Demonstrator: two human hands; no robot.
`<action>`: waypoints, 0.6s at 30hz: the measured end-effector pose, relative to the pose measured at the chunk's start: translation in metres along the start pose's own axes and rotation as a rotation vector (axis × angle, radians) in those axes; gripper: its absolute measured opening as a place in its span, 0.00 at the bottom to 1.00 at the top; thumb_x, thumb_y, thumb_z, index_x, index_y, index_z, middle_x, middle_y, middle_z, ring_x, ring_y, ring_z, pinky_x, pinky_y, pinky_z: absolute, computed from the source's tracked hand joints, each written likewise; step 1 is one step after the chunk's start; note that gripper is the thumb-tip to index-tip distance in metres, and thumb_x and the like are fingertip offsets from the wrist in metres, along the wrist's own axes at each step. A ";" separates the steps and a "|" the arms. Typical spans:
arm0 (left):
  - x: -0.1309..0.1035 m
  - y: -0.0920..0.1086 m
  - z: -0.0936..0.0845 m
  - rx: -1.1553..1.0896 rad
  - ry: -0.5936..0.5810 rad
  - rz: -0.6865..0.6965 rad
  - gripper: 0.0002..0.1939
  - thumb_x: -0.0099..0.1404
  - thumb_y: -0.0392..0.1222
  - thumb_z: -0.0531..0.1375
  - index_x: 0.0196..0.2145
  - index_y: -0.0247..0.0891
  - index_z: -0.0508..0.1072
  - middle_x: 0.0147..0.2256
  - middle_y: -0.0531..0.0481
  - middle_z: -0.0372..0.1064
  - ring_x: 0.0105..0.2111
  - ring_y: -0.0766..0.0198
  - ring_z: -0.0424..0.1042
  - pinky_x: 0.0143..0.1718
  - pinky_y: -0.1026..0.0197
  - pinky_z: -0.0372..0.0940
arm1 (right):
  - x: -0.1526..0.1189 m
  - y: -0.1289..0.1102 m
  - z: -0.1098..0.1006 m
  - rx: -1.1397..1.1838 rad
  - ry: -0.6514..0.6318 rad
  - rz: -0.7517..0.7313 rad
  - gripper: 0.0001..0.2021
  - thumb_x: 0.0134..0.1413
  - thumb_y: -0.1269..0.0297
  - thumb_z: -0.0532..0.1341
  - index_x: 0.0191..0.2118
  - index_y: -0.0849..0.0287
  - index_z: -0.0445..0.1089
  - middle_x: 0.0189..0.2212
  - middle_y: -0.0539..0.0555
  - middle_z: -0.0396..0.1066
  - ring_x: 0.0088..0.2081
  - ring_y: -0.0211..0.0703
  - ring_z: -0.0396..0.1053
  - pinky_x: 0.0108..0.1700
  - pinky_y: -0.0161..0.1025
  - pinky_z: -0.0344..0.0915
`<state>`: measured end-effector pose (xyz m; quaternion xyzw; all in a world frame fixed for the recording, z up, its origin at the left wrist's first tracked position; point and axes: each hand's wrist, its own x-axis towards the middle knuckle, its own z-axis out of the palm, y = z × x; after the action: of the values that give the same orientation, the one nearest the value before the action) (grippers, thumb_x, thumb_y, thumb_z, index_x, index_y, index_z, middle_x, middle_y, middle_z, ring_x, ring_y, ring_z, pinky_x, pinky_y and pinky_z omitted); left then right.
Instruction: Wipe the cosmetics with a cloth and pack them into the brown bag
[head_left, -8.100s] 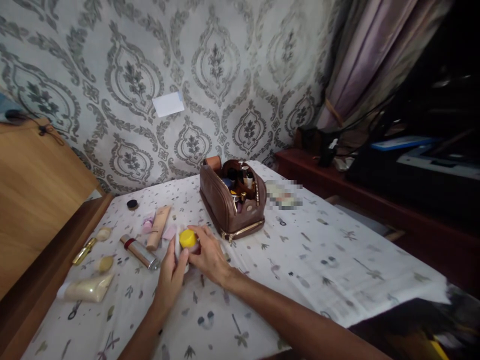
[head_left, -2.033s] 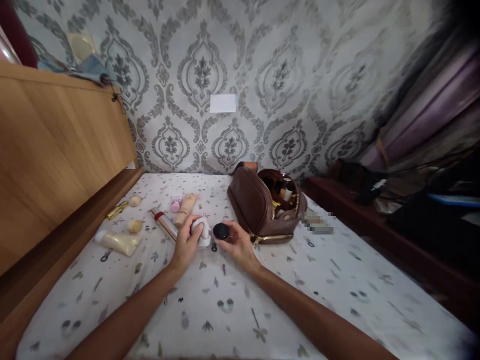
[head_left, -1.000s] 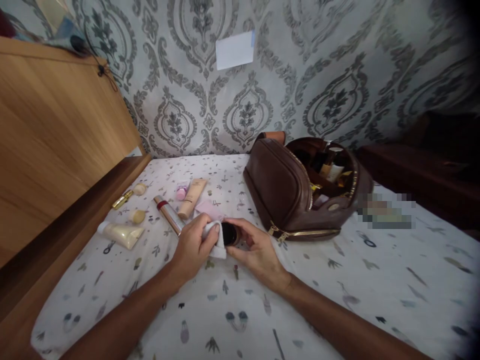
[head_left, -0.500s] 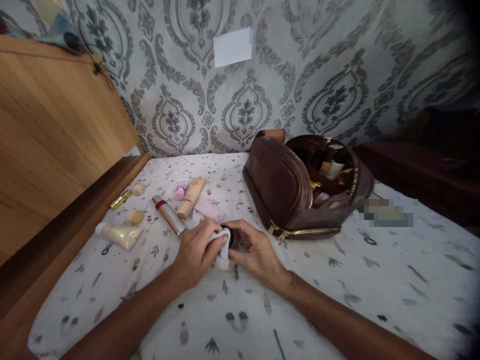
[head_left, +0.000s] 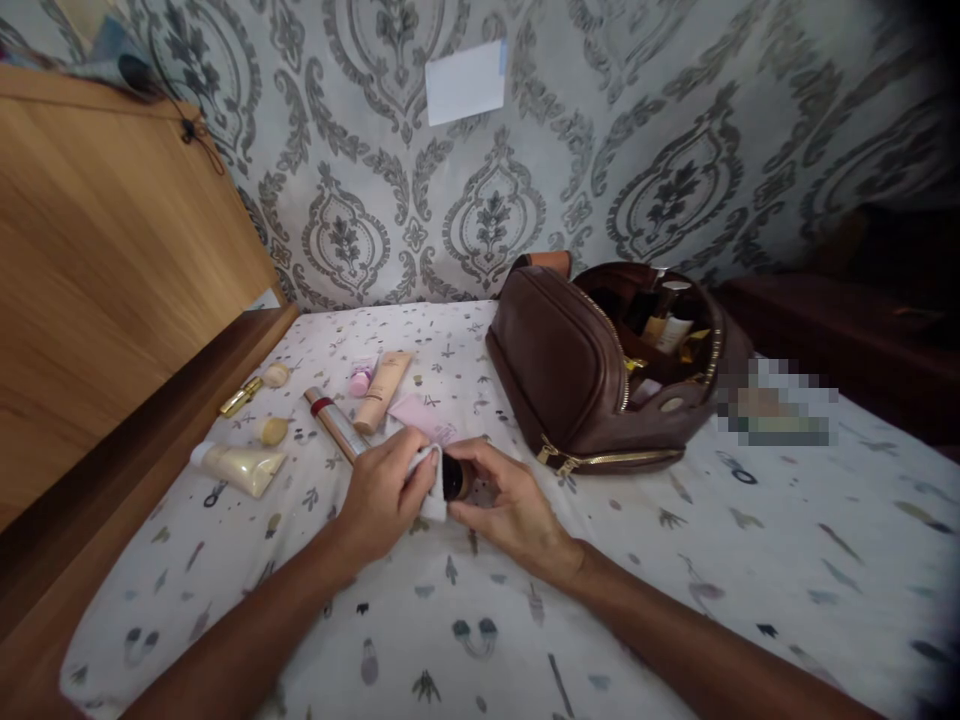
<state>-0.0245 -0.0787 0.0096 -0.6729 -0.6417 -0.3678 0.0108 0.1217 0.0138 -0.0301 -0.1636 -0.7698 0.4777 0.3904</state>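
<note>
Head view: the left hand (head_left: 382, 492) pinches a white cloth (head_left: 430, 487) against the dark-capped jar (head_left: 454, 477); the right hand (head_left: 508, 505) curls its fingers (head_left: 471, 450) round that jar, just above the patterned bed sheet (head_left: 675, 560), near the brown pouch (head_left: 577, 370).

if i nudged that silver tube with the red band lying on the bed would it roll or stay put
The silver tube looks round and smooth, so it would probably roll sideways. The soft printed sheet may slow it. It looks rigid, likely keeping its shape when lifted.
</note>
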 end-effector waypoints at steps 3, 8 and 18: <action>-0.002 0.000 0.000 -0.036 -0.044 0.153 0.07 0.71 0.38 0.51 0.34 0.40 0.66 0.28 0.53 0.65 0.28 0.66 0.67 0.32 0.63 0.60 | 0.000 0.000 -0.001 0.009 -0.010 0.026 0.15 0.45 0.71 0.64 0.42 0.55 0.70 0.35 0.50 0.73 0.35 0.42 0.69 0.39 0.37 0.66; -0.002 -0.001 0.000 -0.019 0.028 0.099 0.09 0.72 0.37 0.50 0.34 0.39 0.67 0.28 0.53 0.64 0.28 0.65 0.66 0.32 0.63 0.60 | 0.000 0.000 -0.001 0.020 -0.004 0.023 0.16 0.44 0.72 0.65 0.42 0.55 0.70 0.34 0.50 0.73 0.35 0.42 0.69 0.40 0.37 0.66; 0.000 0.005 -0.004 -0.048 0.022 0.424 0.09 0.70 0.35 0.53 0.41 0.39 0.74 0.34 0.49 0.66 0.31 0.65 0.64 0.31 0.63 0.61 | 0.002 0.007 -0.003 0.253 0.053 0.128 0.20 0.42 0.60 0.73 0.42 0.56 0.69 0.34 0.50 0.73 0.35 0.41 0.70 0.39 0.37 0.68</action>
<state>-0.0220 -0.0816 0.0151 -0.7889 -0.4767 -0.3797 0.0791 0.1212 0.0203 -0.0345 -0.1744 -0.6807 0.5906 0.3967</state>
